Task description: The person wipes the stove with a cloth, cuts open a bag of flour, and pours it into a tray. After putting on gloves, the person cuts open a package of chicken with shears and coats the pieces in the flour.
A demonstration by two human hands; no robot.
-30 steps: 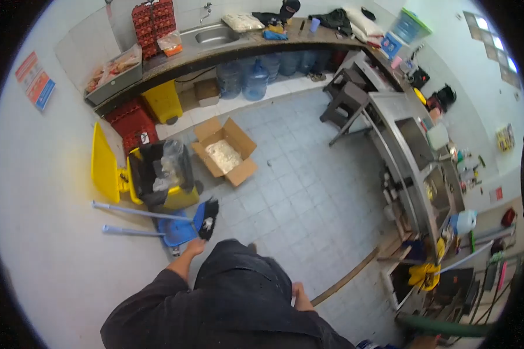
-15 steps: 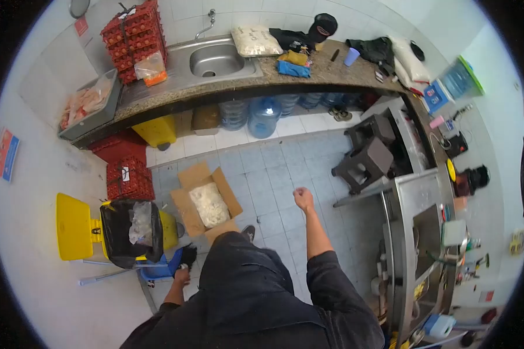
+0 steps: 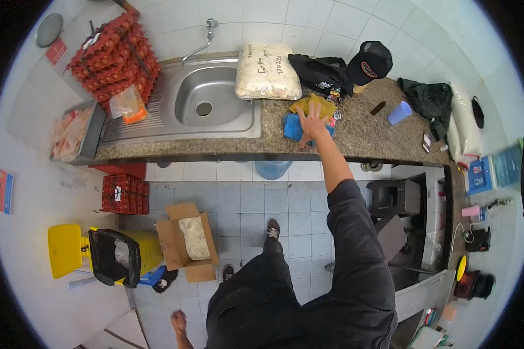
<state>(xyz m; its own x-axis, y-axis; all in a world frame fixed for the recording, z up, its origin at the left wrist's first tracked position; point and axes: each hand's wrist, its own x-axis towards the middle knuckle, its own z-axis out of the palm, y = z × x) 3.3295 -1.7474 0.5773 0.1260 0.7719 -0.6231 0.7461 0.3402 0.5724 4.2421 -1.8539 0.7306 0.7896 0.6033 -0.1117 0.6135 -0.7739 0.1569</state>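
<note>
Black sleeve nearest. Left hand low, fingers seemingly curled; can't tell if it holds anything. Farther out, right hand spread wide over blue bundle, yellow bundle just behind, both on granite-look counter. Risk: bundles lie close, so one grab could drag both; overreaching could knock black cap beyond.

Nothing clearly legible — handwriting on bag, emblem on cap.
</note>
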